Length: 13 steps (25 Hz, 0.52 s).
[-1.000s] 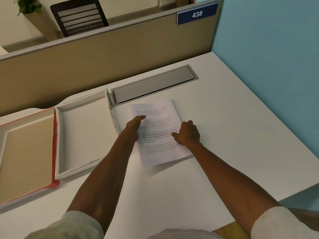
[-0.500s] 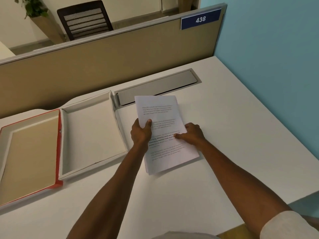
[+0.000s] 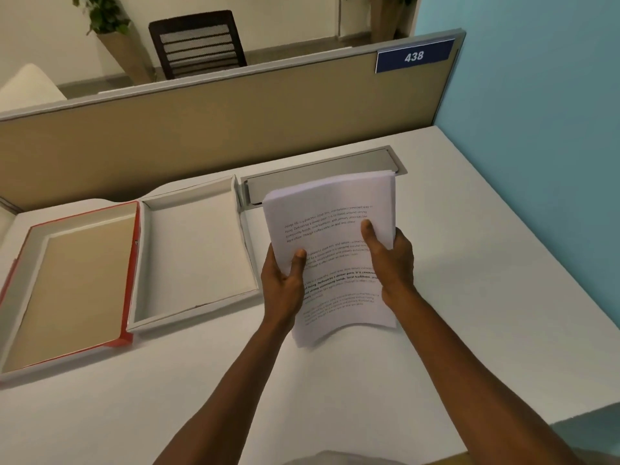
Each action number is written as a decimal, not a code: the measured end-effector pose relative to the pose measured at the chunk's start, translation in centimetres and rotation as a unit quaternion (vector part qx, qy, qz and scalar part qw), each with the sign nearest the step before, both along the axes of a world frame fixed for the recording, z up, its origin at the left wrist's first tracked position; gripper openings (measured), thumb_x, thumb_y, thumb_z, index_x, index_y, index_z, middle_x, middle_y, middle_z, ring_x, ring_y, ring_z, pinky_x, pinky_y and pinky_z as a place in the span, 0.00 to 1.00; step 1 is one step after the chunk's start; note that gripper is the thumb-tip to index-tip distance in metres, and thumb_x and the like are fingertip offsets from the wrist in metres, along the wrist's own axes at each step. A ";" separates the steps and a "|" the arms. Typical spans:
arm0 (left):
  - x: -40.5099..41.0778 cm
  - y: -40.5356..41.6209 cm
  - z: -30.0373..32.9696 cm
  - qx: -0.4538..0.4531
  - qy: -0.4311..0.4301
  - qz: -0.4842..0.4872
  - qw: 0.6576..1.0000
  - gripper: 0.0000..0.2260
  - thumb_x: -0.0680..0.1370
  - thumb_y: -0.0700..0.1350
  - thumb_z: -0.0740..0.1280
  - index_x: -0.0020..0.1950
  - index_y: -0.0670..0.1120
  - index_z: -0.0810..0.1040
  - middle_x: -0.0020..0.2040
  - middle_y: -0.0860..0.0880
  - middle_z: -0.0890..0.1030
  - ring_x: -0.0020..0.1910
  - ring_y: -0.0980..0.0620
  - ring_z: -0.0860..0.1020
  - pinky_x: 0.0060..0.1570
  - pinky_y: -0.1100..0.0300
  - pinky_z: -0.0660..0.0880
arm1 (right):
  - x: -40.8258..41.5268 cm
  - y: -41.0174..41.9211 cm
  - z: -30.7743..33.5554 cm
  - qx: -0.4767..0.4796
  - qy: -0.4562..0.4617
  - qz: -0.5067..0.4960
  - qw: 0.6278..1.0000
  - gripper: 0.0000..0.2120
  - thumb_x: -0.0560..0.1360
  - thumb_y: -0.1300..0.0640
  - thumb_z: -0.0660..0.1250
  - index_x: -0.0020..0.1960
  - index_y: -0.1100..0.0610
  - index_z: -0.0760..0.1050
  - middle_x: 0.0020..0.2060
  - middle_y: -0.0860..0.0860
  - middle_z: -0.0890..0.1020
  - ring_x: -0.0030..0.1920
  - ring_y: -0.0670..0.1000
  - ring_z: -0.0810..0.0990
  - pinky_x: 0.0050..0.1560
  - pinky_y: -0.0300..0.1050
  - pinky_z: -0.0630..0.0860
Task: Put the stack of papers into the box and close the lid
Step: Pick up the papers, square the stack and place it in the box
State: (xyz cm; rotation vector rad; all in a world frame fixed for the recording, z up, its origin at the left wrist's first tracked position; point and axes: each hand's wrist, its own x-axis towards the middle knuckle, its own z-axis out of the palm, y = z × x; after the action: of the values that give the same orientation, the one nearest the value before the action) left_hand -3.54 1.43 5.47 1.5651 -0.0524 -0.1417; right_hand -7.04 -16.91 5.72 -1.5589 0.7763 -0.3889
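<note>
A stack of printed white papers point(image 3: 330, 229) is lifted off the desk and tilted toward me, right of the box. My left hand point(image 3: 283, 280) grips its left edge, thumb on top. Gripping the right edge is my right hand point(image 3: 391, 260), with its thumb across the text. The open white box point(image 3: 196, 253) lies flat on the desk just left of the papers, and its inside is bare. Its red-edged lid point(image 3: 70, 286) lies open further left, brown inner face up.
A grey cable-tray cover point(image 3: 318, 176) is set into the white desk point(image 3: 469, 280) behind the papers. A tan partition point(image 3: 235, 122) with a blue 438 sign runs along the back. A blue wall point(image 3: 553, 129) bounds the right side.
The papers lay flat on the desk a second ago. Both hands took hold of the stack's sides and raised it, tilting it up toward me.
</note>
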 end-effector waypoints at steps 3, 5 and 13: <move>-0.2 0.0 0.9 -0.033 -0.048 0.009 0.998 0.20 0.79 0.53 0.69 0.70 0.50 0.73 0.59 0.51 0.83 0.56 0.47 0.84 0.47 0.48 0.85 | -0.9 1.0 1.0 -0.017 -0.101 -0.024 0.994 0.27 0.68 0.29 0.68 0.58 0.45 0.77 0.48 0.44 0.85 0.45 0.50 0.85 0.42 0.48 0.86; -0.4 0.3 0.8 -0.032 -0.073 -0.007 0.997 0.23 0.77 0.53 0.70 0.70 0.49 0.72 0.60 0.49 0.82 0.58 0.44 0.83 0.49 0.45 0.84 | -1.6 1.2 0.7 -0.012 -0.142 -0.001 0.990 0.23 0.69 0.31 0.69 0.58 0.43 0.77 0.49 0.44 0.85 0.47 0.50 0.85 0.42 0.47 0.85; -2.6 1.1 -0.7 0.032 -0.039 0.006 0.999 0.23 0.78 0.45 0.67 0.62 0.73 0.69 0.55 0.69 0.79 0.58 0.65 0.78 0.50 0.67 0.82 | -3.4 2.4 -0.9 -0.026 -0.148 0.001 0.989 0.18 0.72 0.46 0.72 0.60 0.42 0.74 0.53 0.45 0.82 0.52 0.47 0.83 0.49 0.48 0.85</move>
State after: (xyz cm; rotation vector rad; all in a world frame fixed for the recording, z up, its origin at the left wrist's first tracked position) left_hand -6.17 2.55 4.79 1.6342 -0.1007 -0.0738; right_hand -10.48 -14.54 4.78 -1.5063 0.5372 -0.6279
